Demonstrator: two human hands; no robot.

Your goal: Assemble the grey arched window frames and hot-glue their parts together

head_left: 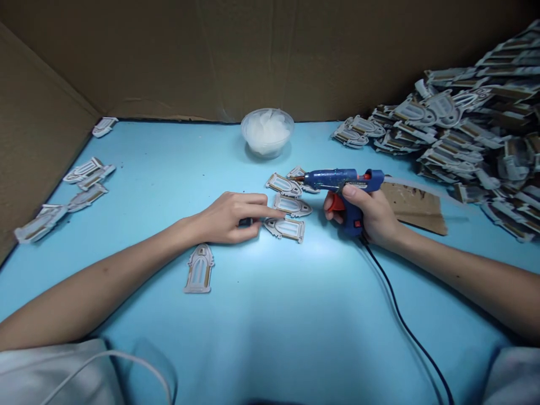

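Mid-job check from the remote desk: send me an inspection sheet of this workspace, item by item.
surface: light blue tabletop, a few dark specks on it.
job's things: blue hot glue gun, red trigger; arched window cutouts grouped between the hands.
clutter: large heap of cutouts at right; small cutout group at left; glue-marked cardboard scrap; clear bowl of white contents at the back.
left hand: reaching to the cutouts, small dark item under it, unclear.
right hand: gripping the glue gun's handle.
cables: black cord from the gun toward the near edge; thin white cord at lower left.
surroundings: cardboard walls behind and at left.
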